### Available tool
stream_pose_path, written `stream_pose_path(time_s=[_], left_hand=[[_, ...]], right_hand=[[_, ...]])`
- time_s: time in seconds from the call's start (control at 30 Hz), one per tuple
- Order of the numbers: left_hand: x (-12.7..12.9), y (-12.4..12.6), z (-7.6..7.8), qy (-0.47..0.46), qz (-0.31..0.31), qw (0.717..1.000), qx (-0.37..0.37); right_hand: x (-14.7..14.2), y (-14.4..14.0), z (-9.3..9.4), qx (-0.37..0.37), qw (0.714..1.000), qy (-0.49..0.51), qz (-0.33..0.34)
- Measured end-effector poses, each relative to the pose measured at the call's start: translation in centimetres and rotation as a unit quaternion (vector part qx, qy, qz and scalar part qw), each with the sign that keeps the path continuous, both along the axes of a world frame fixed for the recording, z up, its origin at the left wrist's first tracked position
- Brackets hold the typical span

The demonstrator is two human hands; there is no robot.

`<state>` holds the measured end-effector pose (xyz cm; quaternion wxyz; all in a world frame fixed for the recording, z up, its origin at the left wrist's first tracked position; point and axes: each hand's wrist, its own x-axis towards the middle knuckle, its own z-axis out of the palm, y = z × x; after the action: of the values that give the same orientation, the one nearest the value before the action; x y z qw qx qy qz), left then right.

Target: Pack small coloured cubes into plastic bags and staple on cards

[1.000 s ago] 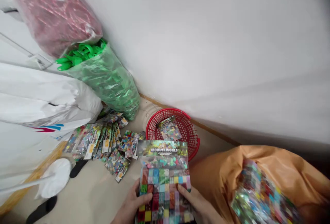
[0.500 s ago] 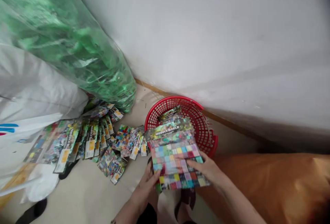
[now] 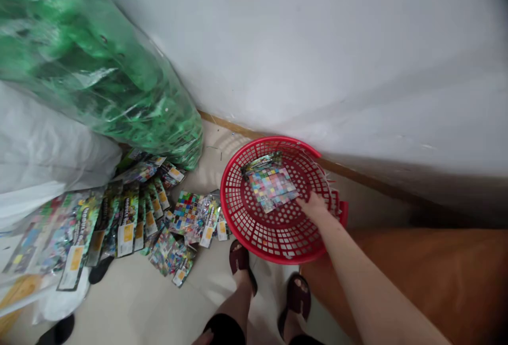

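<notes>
Inside a round red plastic basket [image 3: 273, 252] with a broken right rim, a clear plastic packet [image 3: 273, 189] printed with coloured squares lies slanted. Another packet with a dark green header [image 3: 262, 162] shows beneath its far end. My right hand [image 3: 313, 206] reaches into the basket from the right, its fingers closed at the near right corner of the upper packet. The fingertips are partly hidden. Of my left hand [image 3: 204, 338] only a bit of skin shows at the bottom edge, beside my knee; its fingers are out of view.
Several similar packets [image 3: 127, 223] lie spread on the floor at left, near a white sack [image 3: 51, 144] and a clear bag of green items [image 3: 119, 70]. A white wall [image 3: 309, 59] stands behind the basket. Brown wrapped material [image 3: 428, 276] lies at right. My sandalled feet are below.
The packet held in both hands has gone down into the basket. My left hand has let go and drawn back to the bottom edge; my right hand has moved up into the basket.
</notes>
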<state>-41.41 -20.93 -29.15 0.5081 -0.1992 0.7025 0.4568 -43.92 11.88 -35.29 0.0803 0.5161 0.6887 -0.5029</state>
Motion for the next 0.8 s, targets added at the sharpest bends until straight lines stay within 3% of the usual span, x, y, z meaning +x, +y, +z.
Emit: stream_pose_path(time_s=[0.1, 0.17, 0.23, 0.33, 0.4, 0.5, 0.57, 0.6, 0.67, 0.73, 0.8], left_hand=[[-1.4, 3.2, 0.1, 0.013, -0.009, 1.000, 0.021], [-2.0, 4.8, 1.1, 0.019, -0.022, 0.999, 0.033], [-1.8, 6.2, 2.8, 0.016, -0.048, 0.998, 0.044], [-0.3, 8.0, 6.1, -0.011, -0.112, 0.992, 0.056], [1.1, 9.1, 8.6, -0.031, -0.162, 0.984, 0.062], [2.8, 10.4, 12.1, -0.047, -0.225, 0.971, 0.070], [3.6, 11.4, 13.9, -0.046, -0.254, 0.964, 0.073], [3.9, 11.9, 14.7, -0.042, -0.265, 0.960, 0.074], [4.5, 12.7, 16.1, -0.032, -0.283, 0.955, 0.077], [5.0, 12.8, 17.6, -0.018, -0.296, 0.952, 0.081], [5.2, 11.7, 19.5, -0.002, -0.303, 0.949, 0.082]], right_hand=[[2.6, -3.9, 1.9, 0.011, 0.999, -0.017, 0.031], [4.9, -7.5, 4.6, -0.003, 0.999, -0.007, 0.052], [7.7, -11.2, 8.6, -0.026, 0.997, 0.011, 0.070], [11.8, -15.2, 16.6, -0.050, 0.994, 0.041, 0.084], [14.4, -15.5, 22.6, -0.052, 0.993, 0.066, 0.083], [18.9, -12.4, 31.0, -0.007, 0.991, 0.103, 0.080], [22.8, -9.0, 34.4, 0.149, 0.985, 0.064, 0.060], [24.9, -7.5, 35.2, 0.233, 0.971, 0.031, 0.052], [29.0, -5.1, 34.9, 0.338, 0.936, -0.088, 0.049], [32.1, -4.2, 32.9, 0.349, 0.911, -0.209, 0.063], [34.0, -4.1, 30.7, 0.332, 0.907, -0.231, 0.119]])
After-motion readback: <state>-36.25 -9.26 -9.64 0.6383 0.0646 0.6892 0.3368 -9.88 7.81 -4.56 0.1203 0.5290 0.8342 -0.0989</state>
